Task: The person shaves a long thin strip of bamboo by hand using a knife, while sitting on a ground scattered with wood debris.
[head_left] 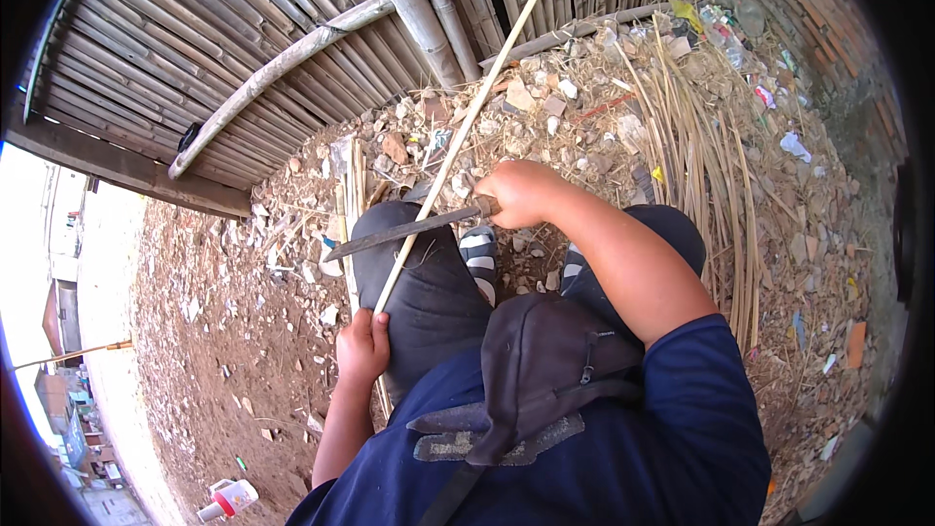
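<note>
My left hand [364, 343] is closed around the lower end of a long pale bamboo strip [466, 127], which slants up and away to the right. In my right hand [521, 193] is the wooden handle of a long knife [390, 236] with a dark, worn blade. The blade points left and crosses the strip above my left knee; whether it touches the strip I cannot tell. Beside that knee lie more thin bamboo strips [352, 190], partly hidden by my leg.
To my right lies a large bundle of split bamboo strips [685, 136]. A bamboo slat wall [282, 15] with round poles rises ahead, and a brick wall [828, 19] bounds the right. Stones and litter cover the ground. A white and red mug [230, 500] lies at lower left.
</note>
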Tool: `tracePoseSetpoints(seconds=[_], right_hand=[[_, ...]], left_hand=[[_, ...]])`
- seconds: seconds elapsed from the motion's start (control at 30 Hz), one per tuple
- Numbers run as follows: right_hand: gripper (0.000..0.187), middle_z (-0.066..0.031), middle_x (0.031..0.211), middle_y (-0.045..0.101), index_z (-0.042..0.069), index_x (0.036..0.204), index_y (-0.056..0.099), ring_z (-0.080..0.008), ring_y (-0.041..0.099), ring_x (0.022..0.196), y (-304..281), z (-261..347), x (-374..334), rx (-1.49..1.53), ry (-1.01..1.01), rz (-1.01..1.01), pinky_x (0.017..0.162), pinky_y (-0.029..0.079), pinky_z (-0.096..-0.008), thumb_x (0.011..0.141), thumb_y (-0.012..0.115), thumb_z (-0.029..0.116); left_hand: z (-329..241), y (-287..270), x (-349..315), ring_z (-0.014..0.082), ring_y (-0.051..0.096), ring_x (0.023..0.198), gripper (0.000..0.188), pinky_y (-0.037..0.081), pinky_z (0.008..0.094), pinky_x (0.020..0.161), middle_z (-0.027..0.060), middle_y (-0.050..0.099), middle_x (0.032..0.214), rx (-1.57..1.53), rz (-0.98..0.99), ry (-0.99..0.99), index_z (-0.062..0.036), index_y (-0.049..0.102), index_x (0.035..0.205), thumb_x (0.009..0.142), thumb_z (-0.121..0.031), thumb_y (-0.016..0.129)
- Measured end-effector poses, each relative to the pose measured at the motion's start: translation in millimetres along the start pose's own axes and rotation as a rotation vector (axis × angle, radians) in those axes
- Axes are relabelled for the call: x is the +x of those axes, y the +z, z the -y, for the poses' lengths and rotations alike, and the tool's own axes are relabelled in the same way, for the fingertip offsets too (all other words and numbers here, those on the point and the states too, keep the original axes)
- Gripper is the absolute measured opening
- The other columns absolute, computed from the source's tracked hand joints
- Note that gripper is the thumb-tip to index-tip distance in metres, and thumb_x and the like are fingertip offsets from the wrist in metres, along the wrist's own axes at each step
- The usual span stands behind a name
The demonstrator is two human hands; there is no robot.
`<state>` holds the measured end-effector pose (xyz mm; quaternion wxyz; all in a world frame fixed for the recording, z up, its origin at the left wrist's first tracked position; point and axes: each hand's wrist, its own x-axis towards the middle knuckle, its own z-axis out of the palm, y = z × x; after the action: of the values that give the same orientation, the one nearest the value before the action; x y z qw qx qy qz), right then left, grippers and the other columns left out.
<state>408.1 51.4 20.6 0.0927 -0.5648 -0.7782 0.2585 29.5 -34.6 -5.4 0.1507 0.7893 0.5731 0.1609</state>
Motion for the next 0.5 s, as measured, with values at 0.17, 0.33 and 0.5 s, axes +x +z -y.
tracePoseSetpoints(seconds=[0.17,0.33,0.5], right_hand=[[0.016,-0.0153,0.081,0.070,0.011,0.085,0.070,-0.0384,0.069,0.083,10,-11,3,0.057,-0.025,0.016,0.073,0.054,-0.0503,0.072,0.071,0.021],[0.015,-0.0140,0.078,0.068,0.013,0.085,0.068,-0.0379,0.069,0.080,7,-12,2,0.032,-0.031,0.013,0.070,0.053,-0.0508,0.074,0.073,0.024],[0.022,-0.0140,0.085,0.071,0.013,0.094,0.071,-0.0370,0.071,0.087,-6,21,-15,-0.150,-0.067,-0.115,0.078,0.057,-0.0496,0.073,0.073,0.019]], left_hand=[[-1,-4,3,0.0483,0.061,0.062,0.035,0.046,0.0560,0.057,0.0239,0.060,0.064,0.004,0.031,-0.005,-0.0049,0.053,0.081,0.103,-0.032,0.056],[-6,-7,6,0.0485,0.061,0.061,0.034,0.046,0.0561,0.057,0.0247,0.060,0.064,-0.047,0.039,-0.020,-0.0046,0.052,0.081,0.104,-0.031,0.055],[-4,-5,2,0.0485,0.061,0.061,0.033,0.045,0.0562,0.055,0.0248,0.059,0.063,0.003,0.032,-0.019,-0.0044,0.052,0.081,0.104,-0.028,0.053]])
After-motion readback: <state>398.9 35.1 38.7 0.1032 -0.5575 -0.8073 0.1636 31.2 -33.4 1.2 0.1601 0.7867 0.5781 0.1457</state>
